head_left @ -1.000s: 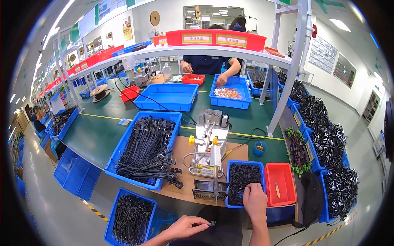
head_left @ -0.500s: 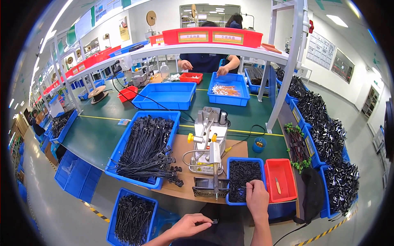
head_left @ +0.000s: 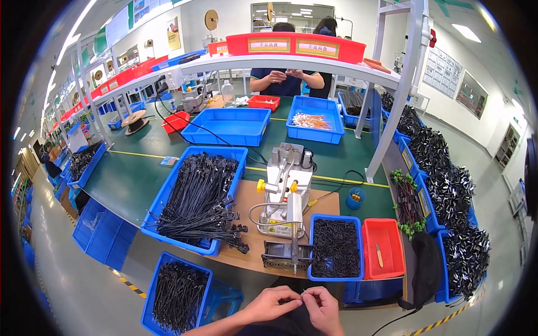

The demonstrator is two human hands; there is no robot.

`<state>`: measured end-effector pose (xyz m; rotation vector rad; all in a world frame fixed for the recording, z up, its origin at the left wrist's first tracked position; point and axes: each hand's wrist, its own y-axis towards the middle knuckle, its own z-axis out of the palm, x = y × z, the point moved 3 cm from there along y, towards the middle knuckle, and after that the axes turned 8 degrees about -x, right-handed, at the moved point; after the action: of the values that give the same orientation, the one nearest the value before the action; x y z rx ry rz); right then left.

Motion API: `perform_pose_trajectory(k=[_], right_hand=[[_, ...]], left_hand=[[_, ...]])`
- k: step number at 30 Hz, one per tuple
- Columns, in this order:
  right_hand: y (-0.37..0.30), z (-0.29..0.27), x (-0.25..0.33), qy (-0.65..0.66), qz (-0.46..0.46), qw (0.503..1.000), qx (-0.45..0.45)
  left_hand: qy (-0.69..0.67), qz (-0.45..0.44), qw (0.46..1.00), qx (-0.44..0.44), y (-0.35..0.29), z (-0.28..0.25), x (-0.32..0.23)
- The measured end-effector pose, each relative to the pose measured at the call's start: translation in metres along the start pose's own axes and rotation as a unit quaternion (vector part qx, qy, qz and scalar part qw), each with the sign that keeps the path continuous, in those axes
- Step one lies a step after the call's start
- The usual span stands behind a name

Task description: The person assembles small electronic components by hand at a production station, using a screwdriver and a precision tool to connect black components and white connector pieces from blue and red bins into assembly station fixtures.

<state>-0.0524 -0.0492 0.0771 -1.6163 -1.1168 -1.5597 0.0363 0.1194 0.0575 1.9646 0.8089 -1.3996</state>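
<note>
My left hand (head_left: 273, 304) and my right hand (head_left: 321, 309) meet fingertip to fingertip below the bench's front edge. Both are closed in a pinch on something small, mostly covered by the fingers; a thin tip shows between them. Just beyond stands a bench machine (head_left: 287, 185) with yellow knobs and a small black fan (head_left: 280, 255) at its front. To its right is a blue tray (head_left: 361, 252) full of short black tube-like pieces (head_left: 335, 241). Left of the machine, a larger blue tray (head_left: 147, 224) holds black cables (head_left: 196, 190) with connector ends.
A red tray (head_left: 395, 269) holds a pale, blade-shaped stick (head_left: 379, 255). At lower left stands another blue tray (head_left: 147, 313) of black cables. Blue trays with black parts (head_left: 465, 263) line the right side. Across the bench a co-worker (head_left: 286, 84) sits behind a blue tray (head_left: 342, 134).
My right hand has left the tray of short black pieces and come down and left to my left hand, which has shifted right. The co-worker's hands have risen from the trays and come together.
</note>
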Motion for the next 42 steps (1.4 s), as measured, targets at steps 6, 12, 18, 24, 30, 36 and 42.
perform_pose_trajectory(k=[6,12,18,24,30,36,42], right_hand=[[0.003,-0.001,0.007,-0.016,-0.029,0.999,-0.013],[0.004,0.004,-0.02,0.002,-0.033,0.999,-0.022],[-0.002,0.004,-0.002,-0.021,-0.027,0.999,-0.031],[-0.008,0.002,-0.033,0.027,-0.014,0.999,-0.032],[0.007,0.0,-0.024,0.031,0.002,0.999,-0.023],[0.016,-0.004,-0.018,0.22,0.087,0.971,-0.023],[0.006,-0.002,-0.031,0.237,0.095,0.967,-0.016]], left_hand=[[-0.022,-0.047,0.998,-0.019,0.003,0.003,0.001],[-0.061,-0.079,0.994,-0.046,0.001,0.002,0.009],[-0.07,-0.065,0.993,-0.063,-0.004,0.007,0.015],[-0.062,-0.09,0.992,-0.057,-0.006,0.011,0.008],[-0.062,-0.056,0.994,-0.073,0.007,0.007,0.003],[-0.084,-0.058,0.993,-0.061,0.019,0.002,-0.014],[-0.138,-0.063,0.986,-0.072,0.012,0.009,-0.005]])
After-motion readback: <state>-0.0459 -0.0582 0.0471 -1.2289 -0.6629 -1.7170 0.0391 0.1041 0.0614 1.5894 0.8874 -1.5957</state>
